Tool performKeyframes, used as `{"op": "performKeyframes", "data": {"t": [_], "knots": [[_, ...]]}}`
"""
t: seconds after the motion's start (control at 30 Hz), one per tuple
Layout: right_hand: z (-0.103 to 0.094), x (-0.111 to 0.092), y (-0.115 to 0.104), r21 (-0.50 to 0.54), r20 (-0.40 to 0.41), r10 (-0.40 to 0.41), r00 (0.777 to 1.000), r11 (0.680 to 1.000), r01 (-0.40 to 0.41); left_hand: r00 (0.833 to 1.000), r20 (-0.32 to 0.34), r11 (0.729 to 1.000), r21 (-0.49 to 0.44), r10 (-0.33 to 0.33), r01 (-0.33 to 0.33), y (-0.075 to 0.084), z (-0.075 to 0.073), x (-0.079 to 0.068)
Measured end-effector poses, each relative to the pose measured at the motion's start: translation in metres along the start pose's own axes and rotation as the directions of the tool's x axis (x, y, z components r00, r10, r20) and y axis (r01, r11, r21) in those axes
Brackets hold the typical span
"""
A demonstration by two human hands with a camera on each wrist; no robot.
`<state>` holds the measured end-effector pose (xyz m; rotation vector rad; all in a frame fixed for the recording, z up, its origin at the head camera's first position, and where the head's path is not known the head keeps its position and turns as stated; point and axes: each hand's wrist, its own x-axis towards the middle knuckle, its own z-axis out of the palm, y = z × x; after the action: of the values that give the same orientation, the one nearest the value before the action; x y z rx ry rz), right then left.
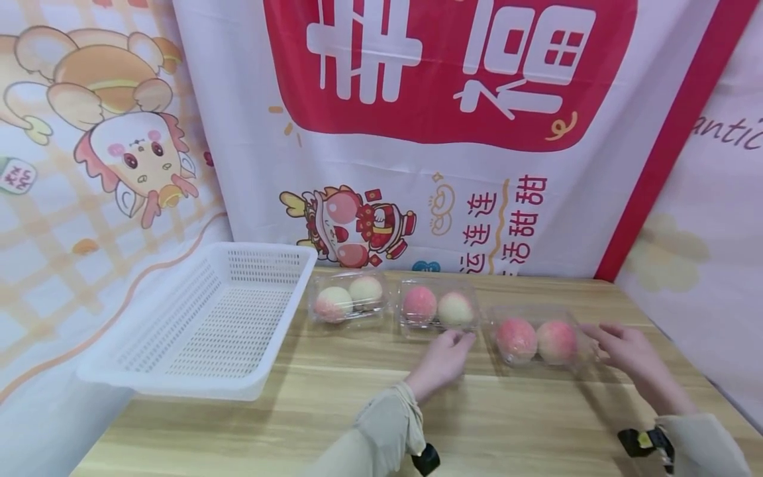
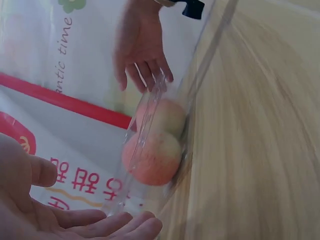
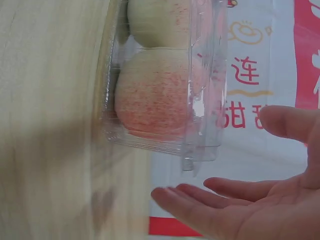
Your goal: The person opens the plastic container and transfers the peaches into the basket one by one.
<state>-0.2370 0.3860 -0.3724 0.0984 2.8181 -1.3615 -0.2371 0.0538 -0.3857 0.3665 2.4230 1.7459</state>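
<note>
Three clear plastic clamshell boxes stand in a row on the wooden table, each with two pink-and-cream peaches inside. My left hand (image 1: 441,361) is between the middle box (image 1: 438,324) and the right-hand box (image 1: 536,315), low over the table. In the left wrist view its fingers (image 2: 115,225) are extended beside the near end of a box. At the opposite end of the right-hand box is my right hand (image 1: 626,354), its fingers (image 3: 185,205) straight and apart from the box wall in the right wrist view. Farther left sits the third box (image 1: 348,298).
A white perforated plastic basket (image 1: 256,387) stands at the table's left side. Behind the boxes hangs a red-and-white printed cloth (image 1: 387,159), with patterned cloths at both sides. The wooden tabletop (image 1: 286,424) extends in front of the boxes.
</note>
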Motion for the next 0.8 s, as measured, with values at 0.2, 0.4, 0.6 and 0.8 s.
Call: {"op": "performKeyframes", "data": {"t": [0.2, 0.4, 0.6, 0.8], "knots": [[-0.003, 0.0, 0.012, 0.454, 0.104, -0.059, 0.993, 0.891, 0.006, 0.997, 0.033, 0.97, -0.233, -0.069, 0.075, -0.002, 0.016, 0.005], [-0.002, -0.002, 0.019, 0.47, 0.117, 0.007, 0.993, 0.881, -0.061, 0.998, 0.014, 0.941, -0.333, -0.056, 0.057, -0.009, 0.032, 0.01], [-0.003, -0.003, 0.023, 0.429, 0.103, 0.101, 0.989, 0.893, -0.136, 0.998, 0.005, 0.953, -0.3, -0.055, 0.054, -0.013, 0.044, 0.01], [0.0, 0.0, 0.024, 0.442, 0.126, 0.121, 0.985, 0.882, -0.165, 0.997, 0.003, 0.93, -0.359, -0.077, 0.072, -0.011, 0.052, 0.013]]}}
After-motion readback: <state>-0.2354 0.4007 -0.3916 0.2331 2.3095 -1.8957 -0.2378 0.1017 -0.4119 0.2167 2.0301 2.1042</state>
